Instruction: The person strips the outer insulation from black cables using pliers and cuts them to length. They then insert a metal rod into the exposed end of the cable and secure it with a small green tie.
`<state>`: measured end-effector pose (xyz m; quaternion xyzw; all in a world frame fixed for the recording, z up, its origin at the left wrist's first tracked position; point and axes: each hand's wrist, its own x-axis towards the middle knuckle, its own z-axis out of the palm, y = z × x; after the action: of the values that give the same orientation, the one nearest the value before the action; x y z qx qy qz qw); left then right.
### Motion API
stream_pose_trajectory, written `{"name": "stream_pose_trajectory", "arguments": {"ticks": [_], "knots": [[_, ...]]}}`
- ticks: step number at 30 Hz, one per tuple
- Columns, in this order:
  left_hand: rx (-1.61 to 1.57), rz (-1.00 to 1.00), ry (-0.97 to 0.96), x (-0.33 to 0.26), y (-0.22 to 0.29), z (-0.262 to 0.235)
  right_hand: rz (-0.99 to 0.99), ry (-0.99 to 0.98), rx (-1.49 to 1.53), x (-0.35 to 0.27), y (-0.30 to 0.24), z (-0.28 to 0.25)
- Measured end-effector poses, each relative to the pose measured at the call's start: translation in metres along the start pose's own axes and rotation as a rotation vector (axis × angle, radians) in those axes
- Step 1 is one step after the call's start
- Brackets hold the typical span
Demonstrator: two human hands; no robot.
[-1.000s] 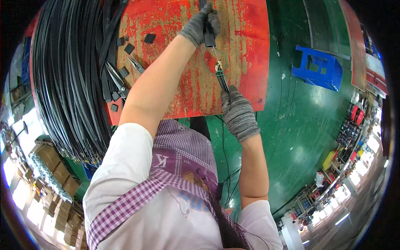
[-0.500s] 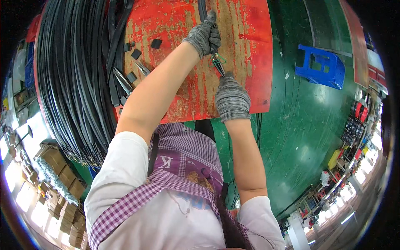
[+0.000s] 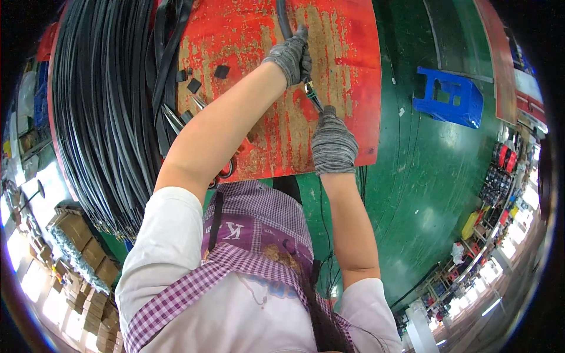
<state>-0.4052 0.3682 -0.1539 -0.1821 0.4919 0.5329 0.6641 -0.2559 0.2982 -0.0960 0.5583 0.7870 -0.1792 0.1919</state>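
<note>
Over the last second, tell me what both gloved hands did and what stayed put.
The left hand and right hand moved closer together along the black strip, the tool between them. Both kept their grip. The red worktop, scissors and blue stool stayed put.

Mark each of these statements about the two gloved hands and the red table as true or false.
1. Both hands wear grey gloves. True: left hand, right hand.
2. The left hand grips a white hose. False: the hose is black.
3. A blue stool stands on the green floor. True.
4. The red table has fresh, unworn paint. False: its paint is heavily worn.
5. A bundle of black strips lies along the table's left side. True.
</note>
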Motion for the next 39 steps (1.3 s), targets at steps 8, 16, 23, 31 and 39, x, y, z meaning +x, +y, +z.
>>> {"name": "stream_pose_trajectory", "arguments": {"ticks": [8,16,23,31,39], "knots": [[-0.075,0.037,-0.050,-0.013,0.007,0.019,-0.122,0.179,0.162,0.012,0.003,0.014],[-0.152,-0.106,-0.298,-0.003,0.007,-0.005,0.075,-0.767,1.546,0.014,0.013,-0.020],[-0.047,-0.174,-0.360,-0.011,-0.011,-0.003,-0.387,0.205,0.440,0.038,0.003,0.018],[-0.039,0.024,-0.423,-0.005,0.014,-0.003,0.052,-0.637,1.647,0.034,-0.005,-0.013],[-0.007,0.147,-0.165,-0.005,0.008,0.004,-0.167,-0.126,1.000,0.049,-0.015,0.008]]}}
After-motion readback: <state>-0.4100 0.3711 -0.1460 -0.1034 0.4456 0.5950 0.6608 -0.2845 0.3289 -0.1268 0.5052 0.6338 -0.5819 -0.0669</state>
